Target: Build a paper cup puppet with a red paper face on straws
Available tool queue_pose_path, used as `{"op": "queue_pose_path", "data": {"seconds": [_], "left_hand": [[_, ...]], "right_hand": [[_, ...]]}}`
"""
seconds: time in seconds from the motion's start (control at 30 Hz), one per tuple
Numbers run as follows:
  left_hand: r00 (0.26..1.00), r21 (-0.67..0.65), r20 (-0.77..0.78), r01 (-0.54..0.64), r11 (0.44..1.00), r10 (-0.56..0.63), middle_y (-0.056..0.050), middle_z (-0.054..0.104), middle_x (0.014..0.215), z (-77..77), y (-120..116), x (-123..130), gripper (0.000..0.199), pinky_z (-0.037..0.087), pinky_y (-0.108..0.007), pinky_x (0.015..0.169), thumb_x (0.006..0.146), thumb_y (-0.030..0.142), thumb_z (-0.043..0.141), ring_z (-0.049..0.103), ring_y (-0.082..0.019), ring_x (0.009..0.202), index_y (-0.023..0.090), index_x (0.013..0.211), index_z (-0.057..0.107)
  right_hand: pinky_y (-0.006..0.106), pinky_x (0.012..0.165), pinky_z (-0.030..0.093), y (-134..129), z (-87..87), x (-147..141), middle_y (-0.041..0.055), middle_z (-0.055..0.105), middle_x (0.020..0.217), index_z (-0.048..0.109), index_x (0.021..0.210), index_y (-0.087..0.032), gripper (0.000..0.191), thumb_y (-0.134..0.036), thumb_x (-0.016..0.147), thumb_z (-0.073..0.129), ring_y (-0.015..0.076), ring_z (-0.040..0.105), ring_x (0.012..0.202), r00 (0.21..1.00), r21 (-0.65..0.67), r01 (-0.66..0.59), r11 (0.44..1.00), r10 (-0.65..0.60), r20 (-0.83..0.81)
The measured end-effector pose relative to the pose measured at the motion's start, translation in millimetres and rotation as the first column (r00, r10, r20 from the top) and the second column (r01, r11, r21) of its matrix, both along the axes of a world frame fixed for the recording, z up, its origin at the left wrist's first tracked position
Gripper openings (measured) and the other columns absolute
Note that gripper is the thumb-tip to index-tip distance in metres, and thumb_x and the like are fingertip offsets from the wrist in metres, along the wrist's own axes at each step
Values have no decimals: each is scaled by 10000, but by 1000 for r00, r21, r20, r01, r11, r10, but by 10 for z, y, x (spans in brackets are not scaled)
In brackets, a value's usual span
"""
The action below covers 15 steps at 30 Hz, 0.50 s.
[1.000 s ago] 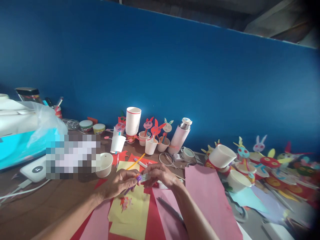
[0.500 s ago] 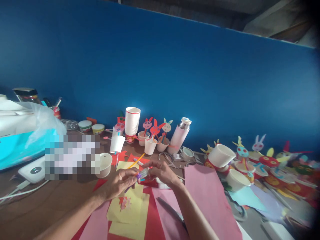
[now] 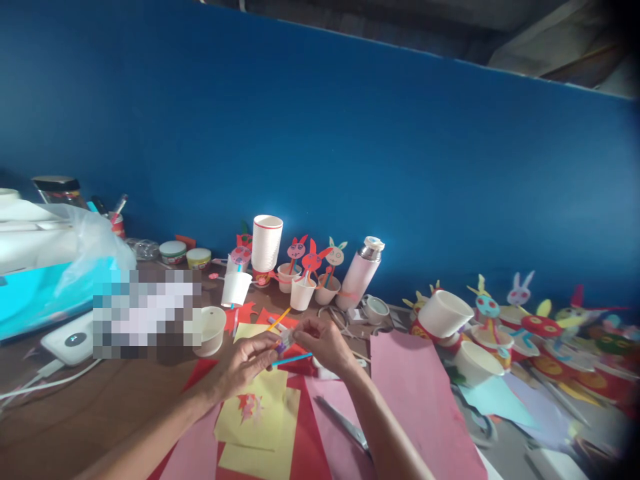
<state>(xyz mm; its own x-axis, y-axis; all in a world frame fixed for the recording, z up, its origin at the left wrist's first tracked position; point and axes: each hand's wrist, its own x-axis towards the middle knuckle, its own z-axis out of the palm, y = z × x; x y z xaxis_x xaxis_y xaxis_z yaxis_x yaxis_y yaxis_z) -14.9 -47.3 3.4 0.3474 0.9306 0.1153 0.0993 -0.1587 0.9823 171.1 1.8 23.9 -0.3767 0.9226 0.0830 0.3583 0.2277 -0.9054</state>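
My left hand (image 3: 253,360) is closed in a pinch on a small purple piece (image 3: 282,347), with a bit of orange at its fingertips. Right beside it, my right hand (image 3: 323,339) has its fingertips together on a translucent strip (image 3: 289,337) that meets the purple piece. Its exact kind is too blurred to tell. Just under the fingers a blue straw (image 3: 293,360) points to the right. Below the hands, small red and pink paper cutouts (image 3: 250,407) lie on yellow paper (image 3: 260,460). Scissors (image 3: 345,423) rest on pink paper near my right forearm.
Paper cups with rabbit faces (image 3: 303,293), a cup stack (image 3: 267,243) and a pink thermos (image 3: 357,277) stand along the blue wall. A white cup (image 3: 209,333) is left of my hands. More rabbit cups (image 3: 487,327) crowd the right; a white power bank (image 3: 70,340) lies left.
My right hand's fingers have curled in closer around the translucent strip. More of the blue straw shows below the hands. The whole view has shifted slightly.
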Motion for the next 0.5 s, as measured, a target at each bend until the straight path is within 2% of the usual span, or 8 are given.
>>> {"op": "queue_pose_path", "data": {"seconds": [0.17, 0.33, 0.5], "left_hand": [[1000, 20, -17, -2, 1000, 2, -29, 546, 913, -52, 3, 16, 237, 348, -192, 519, 824, 352, 507, 457, -100, 640, 170, 804, 658], [1000, 24, -8, 0, 1000, 0, -8, 535, 826, -88, 14, 32, 242, 330, -190, 506, 829, 342, 497, 438, -89, 603, 172, 782, 663], [998, -33, 58, -6, 999, 7, -23, 553, 882, -79, 10, 19, 229, 364, -193, 526, 806, 360, 528, 487, -106, 645, 177, 820, 664]], "right_hand": [[197, 536, 349, -23, 1, -24, -17, 547, 608, 595, 666, -151, 99, -238, 707, 571, 100, 472, 579, 1000, 32, -4, 999, 3, 21], [197, 509, 297, -58, 45, -15, -43, 473, 550, 560, 619, -157, 111, -210, 715, 545, 86, 408, 538, 999, 58, -3, 998, 0, 36], [199, 519, 333, -1, -29, 23, -39, 483, 549, 526, 618, -159, 156, -257, 739, 534, 85, 425, 524, 997, -8, -64, 998, 64, -39]]}}
